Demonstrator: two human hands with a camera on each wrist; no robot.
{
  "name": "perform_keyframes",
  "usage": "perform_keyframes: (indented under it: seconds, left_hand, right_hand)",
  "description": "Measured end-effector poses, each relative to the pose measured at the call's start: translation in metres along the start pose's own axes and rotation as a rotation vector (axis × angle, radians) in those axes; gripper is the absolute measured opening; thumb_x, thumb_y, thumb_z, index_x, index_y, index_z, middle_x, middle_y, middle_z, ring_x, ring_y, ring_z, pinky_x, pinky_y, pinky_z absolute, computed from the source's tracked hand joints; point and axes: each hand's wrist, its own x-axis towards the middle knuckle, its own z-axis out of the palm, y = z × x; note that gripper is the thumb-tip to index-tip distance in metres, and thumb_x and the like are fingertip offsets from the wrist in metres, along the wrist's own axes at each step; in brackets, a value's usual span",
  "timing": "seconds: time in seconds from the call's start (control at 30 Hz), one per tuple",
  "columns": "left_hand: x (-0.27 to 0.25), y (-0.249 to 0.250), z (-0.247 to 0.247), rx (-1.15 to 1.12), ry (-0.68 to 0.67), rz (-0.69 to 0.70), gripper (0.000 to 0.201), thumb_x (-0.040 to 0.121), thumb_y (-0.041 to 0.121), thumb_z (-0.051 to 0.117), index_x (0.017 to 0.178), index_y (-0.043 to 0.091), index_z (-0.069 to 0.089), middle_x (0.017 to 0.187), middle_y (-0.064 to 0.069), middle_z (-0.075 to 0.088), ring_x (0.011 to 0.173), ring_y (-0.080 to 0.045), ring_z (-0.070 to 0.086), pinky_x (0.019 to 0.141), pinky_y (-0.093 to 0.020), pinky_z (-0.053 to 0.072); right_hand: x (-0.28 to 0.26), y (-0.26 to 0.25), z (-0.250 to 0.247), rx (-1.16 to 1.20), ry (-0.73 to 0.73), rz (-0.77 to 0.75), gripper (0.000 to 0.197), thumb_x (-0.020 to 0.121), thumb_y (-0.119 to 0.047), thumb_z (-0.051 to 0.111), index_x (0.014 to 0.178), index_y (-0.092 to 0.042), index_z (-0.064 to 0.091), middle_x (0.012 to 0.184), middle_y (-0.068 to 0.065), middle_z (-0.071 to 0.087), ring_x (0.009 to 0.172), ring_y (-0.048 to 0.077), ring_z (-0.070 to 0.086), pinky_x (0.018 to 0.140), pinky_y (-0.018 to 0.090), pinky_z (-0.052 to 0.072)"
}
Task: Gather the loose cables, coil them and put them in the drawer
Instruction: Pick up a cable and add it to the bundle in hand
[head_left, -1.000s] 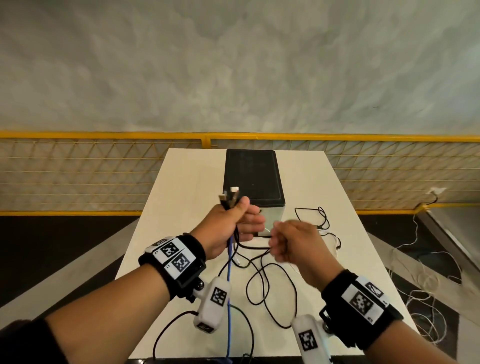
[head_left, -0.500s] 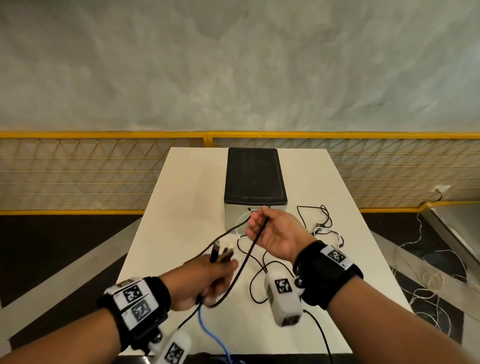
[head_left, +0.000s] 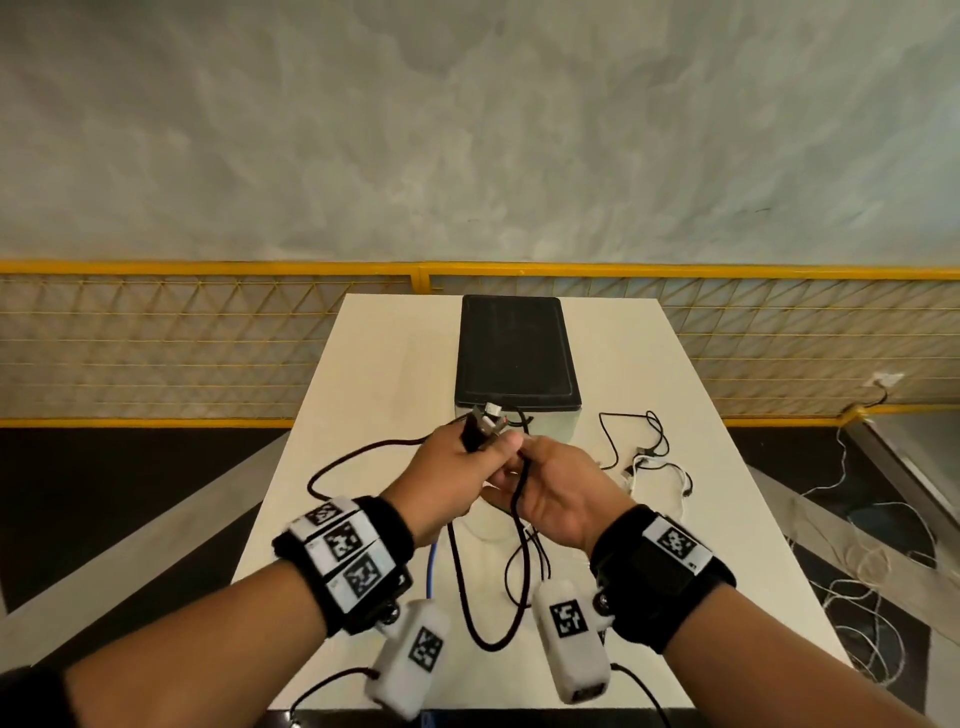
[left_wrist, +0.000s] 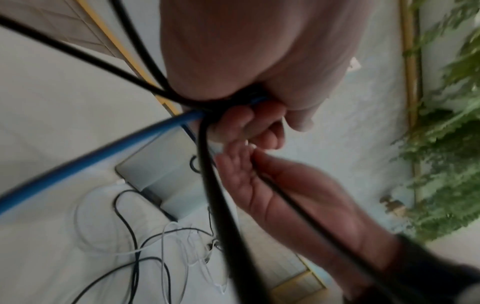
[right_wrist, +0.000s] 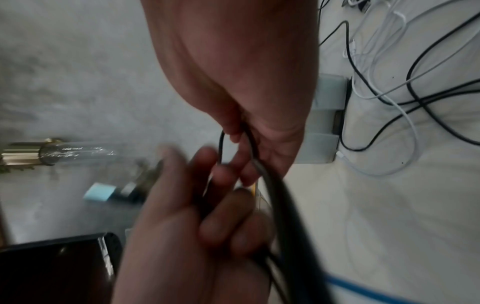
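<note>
My left hand grips a bundle of cables above the white table, their plug ends sticking up out of the fist. In the bundle are a thick black cable and a blue cable that hang down from it. My right hand is right beside the left, pinching a loop of the black cable and touching the left fingers. The drawer box, black on top, stands just behind both hands.
More loose black and white cables lie on the table to the right of the box. A yellow mesh railing runs behind the table. Thin white cords trail on the floor at the right.
My left hand has risen and moved forward with the bundle. My right hand has come back to meet it, bringing a loop of black cable; a wide black loop now hangs at the left.
</note>
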Motion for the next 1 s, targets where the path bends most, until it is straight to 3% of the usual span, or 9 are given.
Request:
perform_keyframes:
  seconds: [0.1,0.27,0.37,0.5,0.63,0.73,0.83,0.9,1.0]
  left_hand:
    - [0.007,-0.007,0.011,0.051,0.006,-0.003,0.018,0.095,0.033,0.060,0.086,0.018,0.067,0.067,0.006,0.062,0.033,0.004,0.045,0.037,-0.010,0.031]
    - [0.005,-0.025,0.017,0.060,-0.096,-0.038,0.018,0.094,0.026,0.063,0.091,0.009,0.067,0.063,-0.003,0.055,0.037,-0.006,0.039,0.039,-0.018,0.032]
    - [0.004,-0.029,0.014,0.036,-0.142,-0.065,0.023,0.096,0.028,0.061,0.087,0.007,0.063,0.061,-0.003,0.052,0.040,-0.009,0.039,0.040,-0.019,0.032]
    - [0.000,-0.026,0.003,-0.200,-0.193,-0.113,0.030,0.098,0.031,0.056,0.090,0.004,0.065,0.057,0.001,0.040,0.043,-0.008,0.030,0.042,-0.020,0.023]
    - [0.006,-0.007,-0.043,-0.500,-0.099,-0.088,0.033,0.092,0.037,0.056,0.068,0.014,0.055,0.048,0.007,0.032,0.035,-0.005,0.027,0.038,-0.018,0.021]
    - [0.011,0.006,-0.079,-0.613,-0.065,-0.064,0.039,0.091,0.044,0.052,0.064,0.017,0.050,0.051,0.006,0.034,0.037,-0.006,0.030,0.039,-0.019,0.028]
    - [0.012,0.005,-0.087,-0.575,-0.045,-0.074,0.046,0.095,0.047,0.048,0.060,0.019,0.040,0.053,0.004,0.031,0.041,-0.008,0.031,0.040,-0.021,0.029]
    - [0.010,0.002,-0.078,-0.516,-0.033,-0.088,0.047,0.096,0.048,0.049,0.059,0.020,0.037,0.054,0.004,0.029,0.045,-0.010,0.030,0.041,-0.021,0.029]
    - [0.007,0.001,-0.060,-0.449,-0.047,-0.107,0.048,0.097,0.046,0.050,0.059,0.021,0.038,0.056,0.002,0.029,0.049,-0.011,0.029,0.042,-0.023,0.026]
  right_hand:
    - [-0.004,0.004,-0.002,0.028,-0.024,-0.017,0.044,0.104,-0.020,0.030,0.138,0.003,0.045,0.110,0.015,0.065,0.083,0.024,0.064,0.096,0.051,0.049]
    - [-0.006,0.010,-0.009,0.088,-0.041,0.040,0.040,0.105,-0.023,0.030,0.112,-0.003,0.064,0.091,0.015,0.075,0.069,0.023,0.071,0.070,0.039,0.059]
    - [-0.011,0.007,-0.006,0.086,-0.048,0.057,0.034,0.104,-0.026,0.033,0.101,-0.007,0.060,0.084,0.016,0.070,0.058,0.024,0.058,0.058,0.034,0.056]
    - [-0.014,-0.007,-0.013,0.153,0.024,0.038,0.026,0.104,-0.024,0.035,0.085,-0.016,0.049,0.068,0.008,0.065,0.052,0.021,0.057,0.062,0.039,0.057]
    - [-0.014,-0.019,-0.042,0.212,0.155,0.049,0.018,0.101,-0.022,0.041,0.085,-0.020,0.048,0.051,-0.004,0.036,0.038,0.010,0.034,0.035,0.018,0.032]
    - [-0.013,-0.018,-0.060,0.209,0.193,0.016,0.018,0.102,-0.020,0.038,0.087,-0.019,0.049,0.046,-0.005,0.031,0.034,0.008,0.026,0.031,0.016,0.023]
    - [-0.012,-0.012,-0.060,0.147,0.228,0.007,0.014,0.101,-0.022,0.042,0.095,-0.015,0.052,0.055,0.000,0.039,0.044,0.014,0.039,0.040,0.023,0.037]
    - [-0.018,-0.008,-0.049,0.004,0.213,0.001,0.013,0.099,-0.027,0.050,0.103,-0.015,0.051,0.075,0.005,0.051,0.070,0.024,0.055,0.066,0.038,0.049]
    - [-0.027,0.001,-0.028,-0.536,0.182,-0.144,0.043,0.091,-0.045,0.059,0.126,-0.023,0.045,0.119,-0.004,0.051,0.122,0.019,0.045,0.105,0.038,0.036]
